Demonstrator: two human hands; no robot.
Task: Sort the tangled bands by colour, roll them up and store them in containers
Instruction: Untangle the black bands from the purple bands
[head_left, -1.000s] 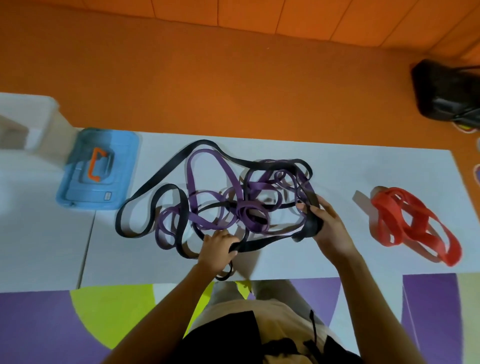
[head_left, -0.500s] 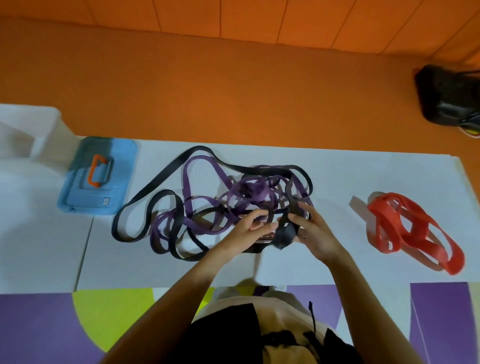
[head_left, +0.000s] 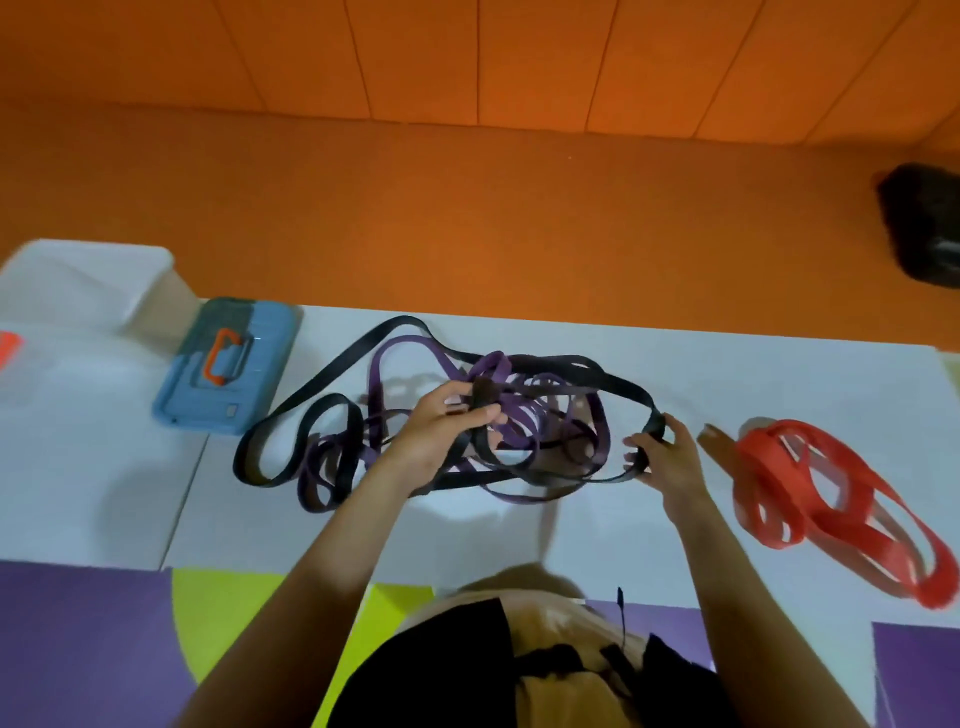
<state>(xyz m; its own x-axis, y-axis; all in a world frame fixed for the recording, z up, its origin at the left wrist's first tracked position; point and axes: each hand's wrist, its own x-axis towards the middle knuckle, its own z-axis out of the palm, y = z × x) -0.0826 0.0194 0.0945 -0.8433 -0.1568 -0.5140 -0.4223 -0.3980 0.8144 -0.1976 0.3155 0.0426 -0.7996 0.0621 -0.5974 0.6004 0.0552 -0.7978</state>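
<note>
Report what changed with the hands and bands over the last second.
The hands met mid-tangle, then parted: the left hand lifted a bunch of black band over the middle, and the right hand pulled its loop out rightward. The purple bands are still tangled with it; the red bands and blue case are unmoved.

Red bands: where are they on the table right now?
Head view: the red bands lie in a loose pile at the white table's right end, just right of the right hand and apart from the black-and-purple tangle.
</note>
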